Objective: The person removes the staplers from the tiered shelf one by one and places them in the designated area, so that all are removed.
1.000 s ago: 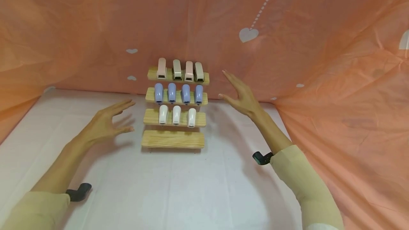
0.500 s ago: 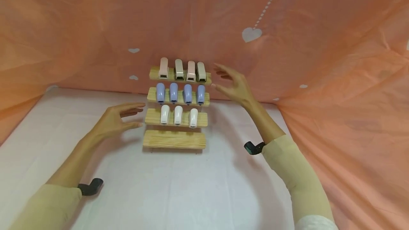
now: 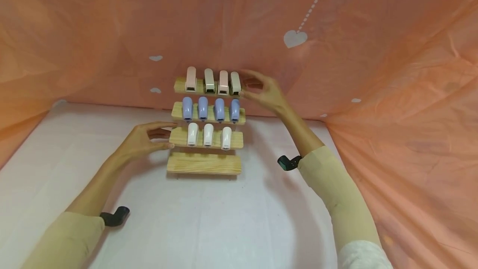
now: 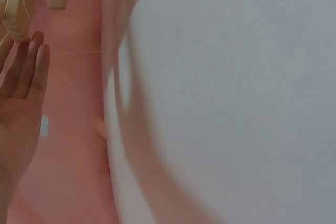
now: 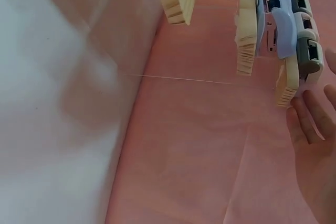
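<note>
A tiered wooden display rack bears rows of staplers. My left hand [image 3: 140, 142] is at the left end of the third shelf [image 3: 178, 137], its fingers extended and thumb apart. In the left wrist view the fingertips are at or against the shelf's end; contact is hard to tell. My right hand [image 3: 267, 92] is by the right end of the top shelf [image 3: 180, 85], beside the grey-beige stapler [image 3: 235, 83]. Its fingers reach partly behind that end, holding no stapler. White staplers [image 3: 208, 135] stand on the third shelf, blue-violet staplers [image 3: 219, 110] on the second.
The bottom shelf [image 3: 203, 164] bears no stapler. The rack stands at the back of a white-covered table [image 3: 209, 219], before a pink-orange curtain [image 3: 112, 24] with white hearts. More pink and grey-beige staplers [image 3: 191, 79] sit along the top shelf.
Both hands have moved inward to the rack: the left one rightward to the third shelf's end, the right one leftward to the top shelf's end. The staplers have kept their places.
</note>
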A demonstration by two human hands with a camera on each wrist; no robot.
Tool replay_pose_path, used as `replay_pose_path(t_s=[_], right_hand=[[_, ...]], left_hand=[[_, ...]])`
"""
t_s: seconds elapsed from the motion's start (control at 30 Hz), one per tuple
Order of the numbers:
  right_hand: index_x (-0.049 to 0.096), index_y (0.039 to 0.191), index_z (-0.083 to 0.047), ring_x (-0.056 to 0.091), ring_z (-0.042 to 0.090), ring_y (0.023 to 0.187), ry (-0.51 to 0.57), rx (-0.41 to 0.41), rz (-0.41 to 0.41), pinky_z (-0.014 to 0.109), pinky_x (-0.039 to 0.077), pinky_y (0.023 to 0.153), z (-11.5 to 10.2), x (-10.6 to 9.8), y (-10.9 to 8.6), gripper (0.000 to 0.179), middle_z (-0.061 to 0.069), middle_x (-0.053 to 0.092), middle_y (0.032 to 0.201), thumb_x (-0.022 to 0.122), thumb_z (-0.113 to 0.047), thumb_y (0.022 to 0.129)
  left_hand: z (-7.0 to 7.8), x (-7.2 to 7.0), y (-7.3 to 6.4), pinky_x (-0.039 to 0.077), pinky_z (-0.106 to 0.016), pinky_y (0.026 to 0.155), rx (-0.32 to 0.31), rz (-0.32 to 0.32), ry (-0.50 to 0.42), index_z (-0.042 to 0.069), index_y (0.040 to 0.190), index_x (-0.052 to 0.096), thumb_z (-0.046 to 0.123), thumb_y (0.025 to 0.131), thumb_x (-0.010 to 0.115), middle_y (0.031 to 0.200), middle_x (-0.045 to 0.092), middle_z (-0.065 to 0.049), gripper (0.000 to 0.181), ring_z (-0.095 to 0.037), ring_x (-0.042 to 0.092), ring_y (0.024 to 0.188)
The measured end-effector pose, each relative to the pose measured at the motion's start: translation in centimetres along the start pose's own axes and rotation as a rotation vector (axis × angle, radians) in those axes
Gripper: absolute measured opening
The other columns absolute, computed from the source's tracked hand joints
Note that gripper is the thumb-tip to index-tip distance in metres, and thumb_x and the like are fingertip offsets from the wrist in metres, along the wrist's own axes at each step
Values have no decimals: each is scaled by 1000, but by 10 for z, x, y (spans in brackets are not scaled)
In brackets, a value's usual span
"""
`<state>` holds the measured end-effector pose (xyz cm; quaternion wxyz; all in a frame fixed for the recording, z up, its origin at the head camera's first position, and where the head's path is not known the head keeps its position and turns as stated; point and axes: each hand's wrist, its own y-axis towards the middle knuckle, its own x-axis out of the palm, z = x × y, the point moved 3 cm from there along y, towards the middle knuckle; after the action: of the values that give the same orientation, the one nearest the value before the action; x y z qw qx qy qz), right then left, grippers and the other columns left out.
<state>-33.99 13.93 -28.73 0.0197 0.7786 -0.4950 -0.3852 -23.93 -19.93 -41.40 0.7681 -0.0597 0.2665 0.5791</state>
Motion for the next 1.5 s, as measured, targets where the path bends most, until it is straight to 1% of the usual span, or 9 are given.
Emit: replay_pose_path(t_s=[0.07,0.17,0.4,0.53,0.7,0.8,1.0,1.23,1.5], right_hand=[[54,142,-5,58,31,119,-14,17,-11,40,46,106,6,0,4,62,15,59,135,78,-9,85],[53,143,-9,59,25,119,-33,39,-39,34,46,105,7,2,8,65,9,58,138,80,-15,84],[51,146,-12,57,21,117,-75,90,-88,32,45,102,5,7,16,69,8,58,136,80,-22,84],[52,144,-10,58,22,115,-68,80,-86,31,46,100,4,9,20,66,10,60,134,79,-19,85],[55,141,-6,60,23,112,-29,81,-70,31,48,99,6,10,20,64,11,61,132,81,-15,83],[57,140,-6,60,22,115,6,99,-57,31,49,99,8,10,18,64,10,61,134,82,-14,81],[56,139,-1,58,25,121,82,108,-27,33,47,103,13,4,9,65,13,58,137,82,-6,80],[55,139,0,59,29,118,120,108,31,36,48,102,16,-6,-3,66,16,59,134,81,-1,78],[54,142,-4,58,29,118,152,168,81,40,49,102,24,-18,-19,67,18,60,130,80,-1,80]], left_hand=[[0,2,1,55,-42,93,-14,-11,2,4,134,61,18,82,84,132,62,-15,59,-14,66,105],[1,4,3,53,-47,95,-29,-26,-4,5,135,60,19,82,83,134,61,-15,60,-16,64,108],[2,4,2,53,-41,96,-42,-25,-25,6,130,65,19,83,83,134,59,-12,52,-13,63,106],[3,4,1,53,-40,97,-30,-17,-52,6,130,65,17,83,83,135,58,-13,52,-9,63,105],[3,4,1,54,-31,95,-13,-1,-56,3,130,65,13,82,83,133,59,-16,51,-8,63,102],[4,5,1,53,-26,94,-14,-7,-60,2,130,64,11,82,82,134,59,-17,52,-12,63,104],[5,7,1,52,-31,96,-49,-30,-56,4,133,63,14,83,83,137,56,-15,55,-20,61,108],[3,6,0,53,-26,94,-67,-28,-75,2,133,62,13,81,84,137,54,-15,57,-15,61,106],[-1,3,-3,52,-19,91,-59,-9,-58,2,133,62,15,83,83,135,55,-16,55,-8,61,104]])
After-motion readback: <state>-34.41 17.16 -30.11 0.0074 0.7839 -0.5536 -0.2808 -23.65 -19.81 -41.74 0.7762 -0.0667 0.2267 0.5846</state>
